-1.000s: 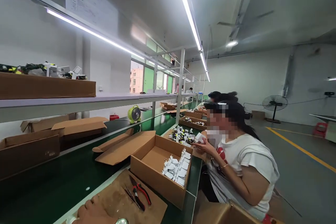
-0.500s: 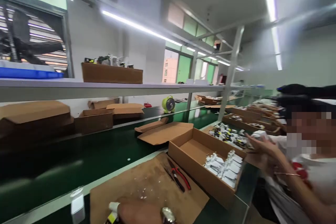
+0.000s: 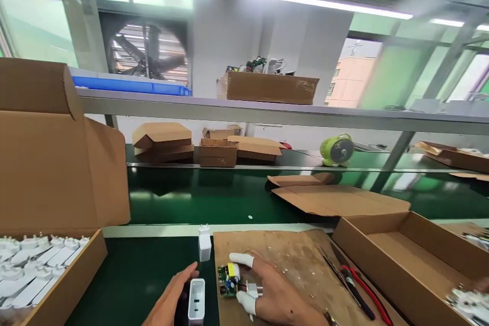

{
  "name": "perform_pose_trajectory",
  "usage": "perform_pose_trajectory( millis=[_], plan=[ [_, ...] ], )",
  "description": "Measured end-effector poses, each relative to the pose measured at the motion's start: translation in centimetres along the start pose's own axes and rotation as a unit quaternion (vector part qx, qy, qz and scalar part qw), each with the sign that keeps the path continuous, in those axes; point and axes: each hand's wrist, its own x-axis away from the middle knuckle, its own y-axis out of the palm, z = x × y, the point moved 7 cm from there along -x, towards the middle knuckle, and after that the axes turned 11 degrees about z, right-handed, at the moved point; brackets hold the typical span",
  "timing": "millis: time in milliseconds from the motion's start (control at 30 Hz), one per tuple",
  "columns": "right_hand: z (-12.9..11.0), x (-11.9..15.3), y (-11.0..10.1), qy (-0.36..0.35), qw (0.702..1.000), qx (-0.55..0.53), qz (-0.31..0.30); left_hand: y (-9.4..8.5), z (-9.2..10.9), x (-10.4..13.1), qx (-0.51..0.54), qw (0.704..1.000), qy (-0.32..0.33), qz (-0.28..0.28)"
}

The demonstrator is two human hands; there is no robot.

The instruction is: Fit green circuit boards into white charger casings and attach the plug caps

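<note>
both hands run off the bottom edge: the left hand [image 3: 168, 301] shows only thumb and part of the palm, the right hand [image 3: 273, 293] loses its wrist. the white charger shell [image 3: 196, 307] is cut at its lower end. the circuit board [image 3: 228, 280] is too small to read. the upper frame and windows are motion-blurred. the box of white plugs [image 3: 42, 275] is cropped at the left.

I see a green bench [image 3: 145, 270] carrying a brown cardboard mat [image 3: 298, 260] and an upright white charger [image 3: 205, 242]. Open cardboard boxes [image 3: 385, 244] sit at both ends.
</note>
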Motion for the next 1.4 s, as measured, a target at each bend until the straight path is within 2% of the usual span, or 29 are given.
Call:
perform_pose_trajectory(
  millis=[67,133,267,300,367,433,533,667,767,833,933,1000,1100,1167,1267,1333,1400],
  plan=[
    [-1.4,-0.9,0.8,-0.004,0.996,-0.087,0.022,0.2,0.0,-0.2,0.008,0.999,-0.003,-0.031],
    [-2.7,-1.6,1.8,-0.019,0.989,-0.143,0.025,0.4,0.0,-0.4,0.020,0.999,0.001,-0.037],
    [-2.9,-2.2,3.2,-0.051,0.982,-0.176,0.035,-0.9,-0.1,-1.1,-0.048,0.997,-0.020,0.064],
    [-2.6,-2.2,3.2,-0.073,0.983,-0.162,0.052,-1.4,-0.1,-1.3,-0.080,0.992,-0.037,0.087],
    [-1.9,-2.0,2.7,-0.129,0.981,-0.102,0.102,-2.2,0.1,-1.5,-0.139,0.983,-0.070,0.098],
    [-1.3,-1.6,2.0,-0.170,0.973,-0.046,0.150,-2.6,0.4,-1.7,-0.177,0.977,-0.092,0.077],
    [-0.8,-1.2,1.2,-0.171,0.969,-0.032,0.177,-2.7,0.0,-1.6,-0.182,0.975,-0.123,0.040],
    [-1.5,-0.7,1.2,-0.135,0.978,-0.067,0.142,-2.0,-0.7,-1.3,-0.075,0.990,-0.122,-0.007],
    [-2.4,-0.2,1.9,-0.104,0.985,-0.099,0.096,-0.7,-0.9,-1.2,0.004,0.990,-0.116,-0.078],
    [-3.3,0.0,2.1,-0.125,0.984,-0.078,0.097,-0.2,-1.2,-1.2,0.004,0.987,-0.123,-0.103],
    [-4.6,0.4,1.7,-0.203,0.966,-0.007,0.162,-0.1,-1.4,-1.5,-0.014,0.992,-0.104,-0.071],
    [-4.6,0.5,1.6,-0.217,0.957,-0.001,0.191,-0.2,-1.2,-1.7,-0.002,0.997,-0.063,-0.037],
    [-3.2,0.3,2.4,-0.146,0.972,-0.075,0.169,0.6,-1.0,-1.6,0.022,0.999,-0.015,-0.035],
    [-1.6,0.3,3.3,-0.059,0.976,-0.140,0.158,1.2,-1.2,-1.6,0.015,0.999,-0.023,-0.038],
    [0.6,0.5,5.2,0.062,0.962,-0.223,0.146,2.2,-1.5,-1.6,-0.014,0.997,-0.053,-0.060],
    [1.0,0.7,5.9,0.085,0.953,-0.251,0.148,2.2,-1.2,-1.7,-0.036,0.997,-0.041,-0.061],
    [0.7,0.7,5.4,0.051,0.953,-0.241,0.176,1.3,-0.3,-1.9,-0.058,0.998,0.010,-0.017]
  ],
)
